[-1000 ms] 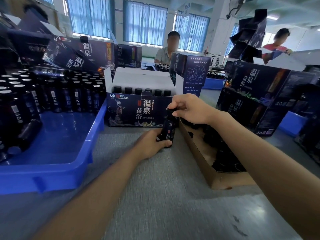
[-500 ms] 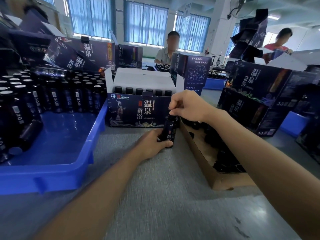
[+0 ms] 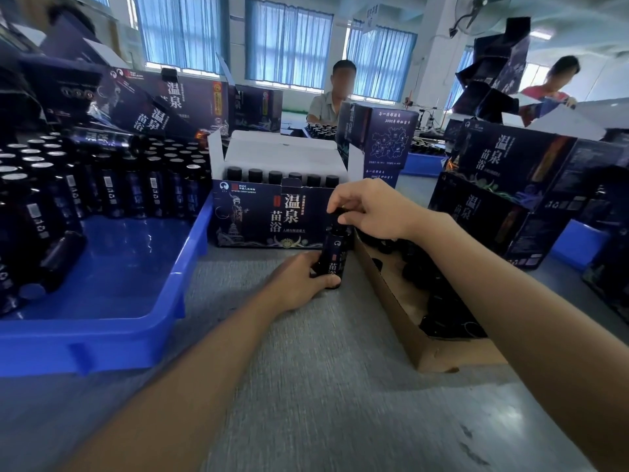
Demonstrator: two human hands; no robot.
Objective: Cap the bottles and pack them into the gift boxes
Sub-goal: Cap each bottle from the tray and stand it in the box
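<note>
A small dark bottle (image 3: 335,255) stands upright on the grey table in front of the open gift box (image 3: 269,216). My left hand (image 3: 299,281) grips its lower body from the left. My right hand (image 3: 367,209) comes from above, its fingers curled round the black cap (image 3: 337,212) on the bottle's neck. Inside the gift box a row of capped bottles (image 3: 275,175) stands behind the front wall, under the raised white flaps.
A blue bin (image 3: 129,301) at left holds several uncapped bottles, one lying down. A shallow brown cardboard tray (image 3: 401,315) of black caps lies right of the bottle. Stacked dark gift boxes (image 3: 510,185) fill the right side. Two persons sit at the back.
My right hand has shifted slightly on the cap, its fingers turning round it. The bottle and my left hand stay in place.
</note>
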